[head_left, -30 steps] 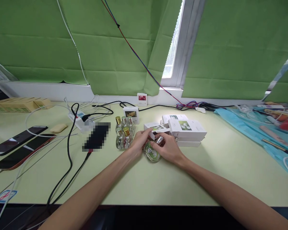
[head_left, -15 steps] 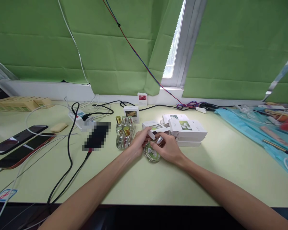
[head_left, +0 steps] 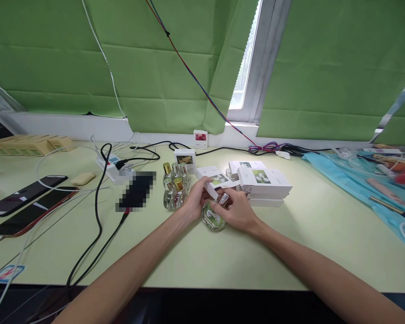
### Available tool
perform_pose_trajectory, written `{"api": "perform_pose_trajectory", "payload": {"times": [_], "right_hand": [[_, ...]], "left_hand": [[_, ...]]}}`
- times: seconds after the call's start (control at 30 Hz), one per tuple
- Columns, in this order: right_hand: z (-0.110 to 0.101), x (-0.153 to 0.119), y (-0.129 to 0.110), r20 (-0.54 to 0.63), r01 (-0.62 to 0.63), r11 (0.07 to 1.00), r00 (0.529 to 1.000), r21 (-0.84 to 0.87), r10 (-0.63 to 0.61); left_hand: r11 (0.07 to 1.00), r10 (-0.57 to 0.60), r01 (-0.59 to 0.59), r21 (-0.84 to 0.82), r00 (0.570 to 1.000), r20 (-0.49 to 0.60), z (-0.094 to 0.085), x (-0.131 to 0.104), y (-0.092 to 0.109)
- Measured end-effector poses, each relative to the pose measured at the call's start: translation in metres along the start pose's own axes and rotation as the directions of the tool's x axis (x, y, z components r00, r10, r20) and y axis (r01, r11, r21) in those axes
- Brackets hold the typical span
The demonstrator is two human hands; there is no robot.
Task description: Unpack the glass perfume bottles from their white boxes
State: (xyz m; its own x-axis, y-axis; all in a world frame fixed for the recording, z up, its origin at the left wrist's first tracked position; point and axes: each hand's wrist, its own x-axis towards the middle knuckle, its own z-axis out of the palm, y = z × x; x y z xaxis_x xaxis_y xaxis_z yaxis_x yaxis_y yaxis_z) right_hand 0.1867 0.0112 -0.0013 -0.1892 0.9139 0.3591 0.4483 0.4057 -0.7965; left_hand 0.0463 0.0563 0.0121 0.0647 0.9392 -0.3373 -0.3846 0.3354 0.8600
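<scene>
Forearms are reaching in from the near edge of the pale green worktop (head_left: 195, 256) and meeting at its middle. The right hand (head_left: 238, 211) is curling closed around a round clear glass perfume bottle with a silver cap (head_left: 213, 218), which is resting low on the worktop between both hands. The left hand (head_left: 196, 198) is pinching a small white carton printed with a flower picture (head_left: 213, 179) just above the bottle, fingers closed on its near end. Just left of that hand, a cluster of small glass bottles with gold caps (head_left: 174, 186) is standing upright. Just right of the carton, a stack of white flat boxes (head_left: 261, 182) is lying. Farther left, black cables (head_left: 97, 211) and dark phones (head_left: 23, 202) are lying. Green blinds (head_left: 155, 67) are hanging behind.
</scene>
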Motion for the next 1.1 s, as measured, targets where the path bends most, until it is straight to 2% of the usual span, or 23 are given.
{"api": "perform_pose_trajectory", "payload": {"times": [0.37,0.57,0.8,1.1], "right_hand": [[-0.0005,-0.0013,-0.0007,0.004,0.027,0.999,1.000,-0.019,-0.027],[-0.0009,-0.0006,-0.0001,0.001,0.034,0.999,0.999,-0.027,-0.034],[-0.0019,0.0001,0.0001,0.002,0.043,0.999,0.999,-0.012,-0.043],[-0.0018,-0.0001,0.0001,-0.018,0.079,0.996,0.997,-0.036,-0.079]], "left_hand": [[0.997,0.018,-0.016,-0.072,0.999,0.026,0.0022,-0.0023,0.0014],[0.990,-0.016,0.025,-0.136,0.998,0.066,0.0033,-0.0044,0.0020],[0.983,0.051,-0.041,-0.180,0.997,0.052,0.0063,-0.0075,0.0045],[0.970,0.040,-0.020,-0.243,0.996,0.076,0.0045,-0.0003,0.0009]]}}
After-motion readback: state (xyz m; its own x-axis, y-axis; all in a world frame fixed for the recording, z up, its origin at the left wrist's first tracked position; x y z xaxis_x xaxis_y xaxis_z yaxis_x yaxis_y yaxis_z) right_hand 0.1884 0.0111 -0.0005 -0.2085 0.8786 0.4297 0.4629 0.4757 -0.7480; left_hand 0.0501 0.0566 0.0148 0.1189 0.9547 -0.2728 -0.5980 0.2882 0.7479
